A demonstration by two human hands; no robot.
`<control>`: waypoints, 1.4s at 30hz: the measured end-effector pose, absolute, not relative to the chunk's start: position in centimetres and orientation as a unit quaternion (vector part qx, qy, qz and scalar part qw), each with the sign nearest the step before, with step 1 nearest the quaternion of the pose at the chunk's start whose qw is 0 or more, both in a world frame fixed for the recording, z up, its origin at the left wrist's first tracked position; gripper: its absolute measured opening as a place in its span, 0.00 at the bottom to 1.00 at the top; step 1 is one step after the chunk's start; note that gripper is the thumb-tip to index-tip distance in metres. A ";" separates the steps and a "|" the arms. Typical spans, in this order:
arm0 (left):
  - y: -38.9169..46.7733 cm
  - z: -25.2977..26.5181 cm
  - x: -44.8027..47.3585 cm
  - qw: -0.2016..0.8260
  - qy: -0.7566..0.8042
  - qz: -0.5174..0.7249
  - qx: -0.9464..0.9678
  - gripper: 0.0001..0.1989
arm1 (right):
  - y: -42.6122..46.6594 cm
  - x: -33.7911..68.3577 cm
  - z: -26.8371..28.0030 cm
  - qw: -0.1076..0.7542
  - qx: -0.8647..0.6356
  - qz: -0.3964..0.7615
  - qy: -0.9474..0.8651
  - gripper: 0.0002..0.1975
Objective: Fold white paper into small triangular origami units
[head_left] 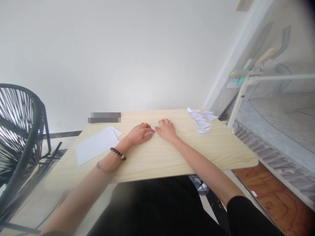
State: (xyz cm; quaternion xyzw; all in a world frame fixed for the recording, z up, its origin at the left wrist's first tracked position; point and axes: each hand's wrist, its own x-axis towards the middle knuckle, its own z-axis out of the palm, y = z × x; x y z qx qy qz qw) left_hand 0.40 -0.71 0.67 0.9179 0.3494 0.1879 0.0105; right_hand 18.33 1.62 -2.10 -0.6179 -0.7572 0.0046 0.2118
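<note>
Already, several folded paper pieces point(203, 124) are gathered on the right of the wood-grain table point(157, 160); white sheets point(97, 146) are left flat opposite. Between them, one small paper point(148, 134) is touched by the left hand point(140, 133) and right hand point(167, 129), fingers curled; whether it is pinched cannot be told.

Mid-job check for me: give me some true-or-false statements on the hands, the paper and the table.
1. The left hand and right hand are both at a small piece of white paper. True.
2. The beaded bracelet is on the right wrist. False: it is on the left one.
3. Several folded papers lie right of the right hand. True.
4. The flat sheets lie between the hands. False: they lie left of the left hand.
5. A dark chair stands left of the table. True.
</note>
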 end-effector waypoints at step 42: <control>-0.8 0.8 0.4 0.031 0.347 0.192 0.917 0.15 | 1.2 18.3 -2.0 0.217 -0.618 -0.011 -0.756 0.27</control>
